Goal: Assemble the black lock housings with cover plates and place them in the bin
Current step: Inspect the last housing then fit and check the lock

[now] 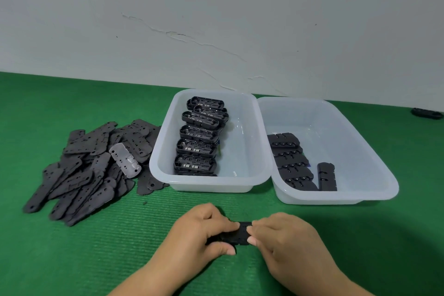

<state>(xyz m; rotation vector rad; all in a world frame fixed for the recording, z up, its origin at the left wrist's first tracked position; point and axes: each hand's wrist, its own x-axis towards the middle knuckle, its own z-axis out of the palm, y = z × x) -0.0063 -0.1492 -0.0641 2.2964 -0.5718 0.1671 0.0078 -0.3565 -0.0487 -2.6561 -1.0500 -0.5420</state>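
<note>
A person is pressing a cover plate onto a black lock housing at the near edge of a green mat, both hands working low over the surface, likely so the mat is taking the force of the push. The left hand is curling around the left end of the part, thumb underneath at the near side and fingers folded over the top; the right hand is pinching the right end, fingertips meeting the plate at its middle. Only a short dark strip of the piece is showing between them, so whether the plate is fully seated cannot be told. Supplies are sitting within easy reach: a loose pile of plates is spreading out at the far left, one pale plate lying on top of it, and the left bin is holding a row of open housings standing on edge. The right bin, touching it, is collecting finished units, stacked along its left wall. Judging by this, the piece in hand is heading there next. A stray black part is lying far right by the wall.
</note>
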